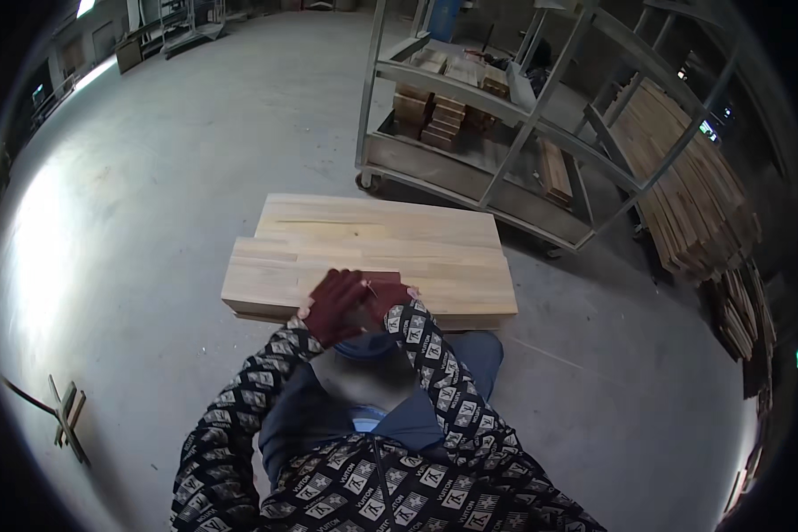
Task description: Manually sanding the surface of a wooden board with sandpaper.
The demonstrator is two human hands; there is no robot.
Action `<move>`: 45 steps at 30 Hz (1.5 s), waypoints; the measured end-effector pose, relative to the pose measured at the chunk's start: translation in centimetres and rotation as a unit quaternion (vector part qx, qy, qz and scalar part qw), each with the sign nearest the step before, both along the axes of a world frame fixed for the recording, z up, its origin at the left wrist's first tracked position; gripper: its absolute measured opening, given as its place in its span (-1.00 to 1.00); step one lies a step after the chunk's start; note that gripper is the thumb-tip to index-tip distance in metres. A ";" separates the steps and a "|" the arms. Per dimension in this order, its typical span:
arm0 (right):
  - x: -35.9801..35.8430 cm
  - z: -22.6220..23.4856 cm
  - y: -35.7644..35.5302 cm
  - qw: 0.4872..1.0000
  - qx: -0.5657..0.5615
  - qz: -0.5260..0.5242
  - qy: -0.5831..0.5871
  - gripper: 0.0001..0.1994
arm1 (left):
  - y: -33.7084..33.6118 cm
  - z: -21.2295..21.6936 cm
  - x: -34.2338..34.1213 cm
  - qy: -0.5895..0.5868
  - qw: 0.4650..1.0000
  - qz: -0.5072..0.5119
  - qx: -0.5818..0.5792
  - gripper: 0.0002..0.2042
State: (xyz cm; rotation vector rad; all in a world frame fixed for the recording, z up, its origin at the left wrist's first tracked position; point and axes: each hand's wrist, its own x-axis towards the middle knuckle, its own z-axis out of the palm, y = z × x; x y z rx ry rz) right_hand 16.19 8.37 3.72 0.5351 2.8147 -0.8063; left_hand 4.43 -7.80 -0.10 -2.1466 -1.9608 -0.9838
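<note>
Here, your left hand (pixel 332 306) in its dark red glove lies over your right hand (pixel 388 297), both pulled in close at the near edge of the stacked wooden panels (pixel 372 253). The left fingers curl loosely; I cannot tell whether they grip anything. A thin, pencil-like stick (pixel 370 288) shows between the two hands, and the right hand seems to pinch it (the glove hides most of the fingers, so take that as unsure). Both hands touch or hover just over the top panel; which one I cannot say.

The panels are pale, glued boards, two or more layers, the upper one set back a little, lying low on the grey concrete floor (pixel 168 222). Your patterned sleeves and your knees cover the near edge.

Just behind the panels stands a wheeled metal rack (pixel 505 115) loaded with short wood blocks (pixel 439 115). To your right, long planks (pixel 683 186) lean in a pile. On the floor at your left lies a small metal cross-shaped piece (pixel 66 417), well apart.
</note>
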 end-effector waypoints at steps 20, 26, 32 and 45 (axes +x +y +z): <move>5.3 -6.6 13.4 0.932 -0.069 -0.181 0.307 -0.40 | 3.4 -2.1 4.9 0.180 0.978 0.109 -0.011 -0.67; 6.5 -9.0 15.1 0.872 0.189 -0.197 0.406 -0.48 | 8.1 -3.0 6.1 0.058 0.984 0.111 0.124 -0.65; 6.8 -7.9 14.7 0.877 0.232 -0.190 0.375 -0.52 | 14.3 -3.5 8.7 0.043 0.995 0.062 0.059 -0.46; 6.6 -8.5 15.2 0.853 0.358 -0.152 0.347 -0.57 | -5.2 -2.6 -7.0 0.071 0.908 0.406 -0.071 -0.63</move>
